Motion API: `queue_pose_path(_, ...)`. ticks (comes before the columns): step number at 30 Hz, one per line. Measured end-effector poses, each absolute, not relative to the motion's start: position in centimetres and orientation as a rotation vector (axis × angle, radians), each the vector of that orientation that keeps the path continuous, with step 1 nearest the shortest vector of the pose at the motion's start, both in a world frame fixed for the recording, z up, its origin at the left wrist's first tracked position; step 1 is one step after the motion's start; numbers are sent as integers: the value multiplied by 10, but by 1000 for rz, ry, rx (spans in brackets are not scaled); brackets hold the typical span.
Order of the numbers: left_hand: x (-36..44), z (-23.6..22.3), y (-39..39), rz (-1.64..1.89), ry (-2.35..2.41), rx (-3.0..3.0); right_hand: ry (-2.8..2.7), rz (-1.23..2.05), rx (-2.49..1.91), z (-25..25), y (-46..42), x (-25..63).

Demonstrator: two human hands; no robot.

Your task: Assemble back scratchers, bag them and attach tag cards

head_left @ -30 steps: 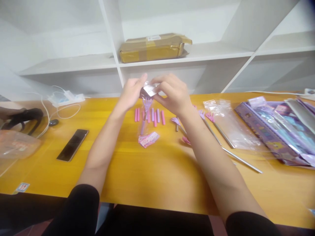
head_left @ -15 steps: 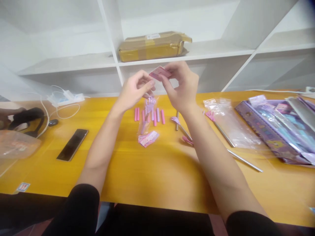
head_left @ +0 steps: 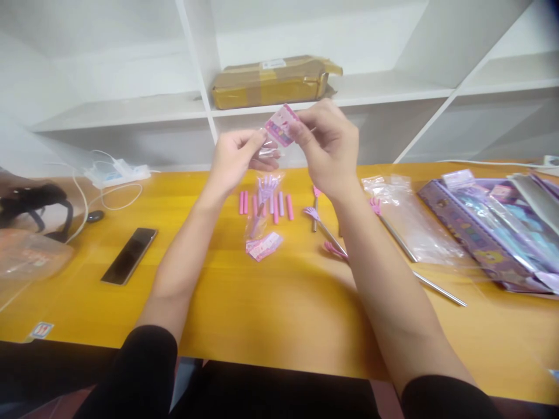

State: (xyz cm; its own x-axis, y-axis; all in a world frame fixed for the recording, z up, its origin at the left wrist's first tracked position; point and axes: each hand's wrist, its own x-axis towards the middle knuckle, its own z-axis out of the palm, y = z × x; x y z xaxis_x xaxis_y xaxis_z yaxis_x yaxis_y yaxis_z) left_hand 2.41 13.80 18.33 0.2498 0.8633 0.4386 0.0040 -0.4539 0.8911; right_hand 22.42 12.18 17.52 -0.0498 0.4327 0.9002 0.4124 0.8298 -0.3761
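My right hand (head_left: 334, 145) pinches a small pink printed card (head_left: 280, 124), raised above the table and tilted. Beside it, the thumb and fingers of my left hand (head_left: 236, 158) close on the mouth of a clear plastic bag (head_left: 267, 151). Below that hand, a purple hand-shaped back scratcher (head_left: 265, 189) shows inside clear plastic. Around it lie several pink and lilac tubes (head_left: 289, 207). Nearer to me is a small pile of pink cards (head_left: 264, 247). By my right forearm are more back scratchers (head_left: 325, 227) with metal rods, partly hidden by the arm.
Clear bags (head_left: 419, 227) lie on the right, beside a purple box (head_left: 476, 233) of packaged goods. A phone (head_left: 130, 256), a power strip (head_left: 124, 174) with cables and a black strapped item (head_left: 46, 203) are on the left. A taped parcel (head_left: 271, 84) sits on the shelf behind.
The card in my right hand has turned from nearly flat to showing its printed face. My left hand has shifted slightly, and the clear bag's mouth now shows at its fingers.
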Motion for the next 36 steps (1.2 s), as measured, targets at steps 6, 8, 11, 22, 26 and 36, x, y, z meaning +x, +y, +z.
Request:
queue_pose_path(6, 24, 188, 134, 1302, 829, 1583, -1704, 26, -678, 167, 133, 227)
queue_pose_path(8, 24, 190, 133, 1305, 839, 1556, -1729, 11, -682, 166, 134, 230)
queue_pose_path(11, 23, 190, 133, 1307, 829, 1532, -1784, -14, -694, 169, 130, 233)
queue_pose_path(22, 25, 187, 136, 1339, 821, 1510, -1894, -159, -712, 177, 121, 236)
queue_pose_path(26, 26, 186, 136, 1354, 835, 1529, -1920, -141, -730, 176, 118, 236)
queue_pose_path(36, 24, 185, 137, 1377, 822, 1546, -1996, -113, -754, 175, 115, 236)
